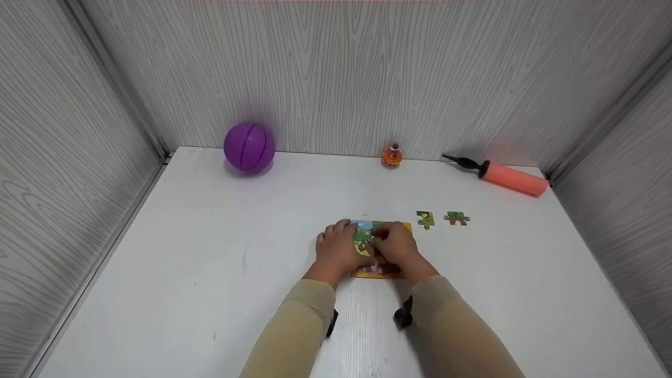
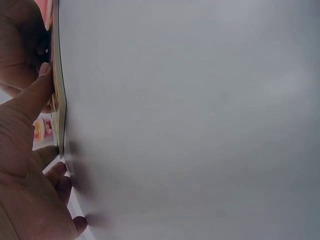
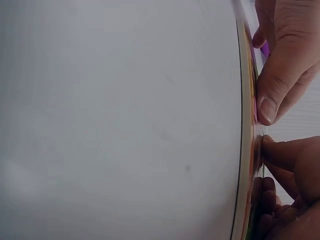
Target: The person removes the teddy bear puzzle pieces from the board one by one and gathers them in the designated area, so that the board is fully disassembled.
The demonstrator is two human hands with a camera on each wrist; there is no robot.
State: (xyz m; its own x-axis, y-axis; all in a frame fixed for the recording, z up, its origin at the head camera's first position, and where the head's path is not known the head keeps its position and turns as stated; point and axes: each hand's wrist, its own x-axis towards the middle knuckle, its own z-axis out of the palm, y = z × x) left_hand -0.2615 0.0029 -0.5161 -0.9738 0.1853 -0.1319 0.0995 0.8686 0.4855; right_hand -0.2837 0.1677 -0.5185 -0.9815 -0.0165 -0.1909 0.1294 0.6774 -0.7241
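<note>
So I'm working at a white table (image 1: 210, 252) boxed in by grey wood-grain walls (image 1: 367, 73). Way at the back there's a purple ball (image 1: 249, 147), an orange-pink air pump (image 1: 504, 176) off in the right corner, and a little orange toy (image 1: 392, 155) between them. None of that is near my hands.

The puzzle board (image 1: 405, 227) sits flat in the middle of the table, right in front of me, mostly hidden under my hands. My left hand (image 1: 337, 249) lies on its left part, fingers fairly straight, pressing down rather than gripping. My right hand (image 1: 395, 245) is on the right part with fingers bent over the picture; I honestly can't tell if there's a piece pinched under there. The right wrist view shows my thumb (image 3: 274, 95) pushing on the board's edge, and the left wrist view shows my left thumb (image 2: 35, 97) against its side.

Two loose pieces wait just right of the board: a green-yellow piece (image 1: 425, 219) and a brown-green piece (image 1: 456, 218).

Tip, in my opinion: keep the left hand pinning the board so it doesn't skate, and press straight down with the right, not sideways.
</note>
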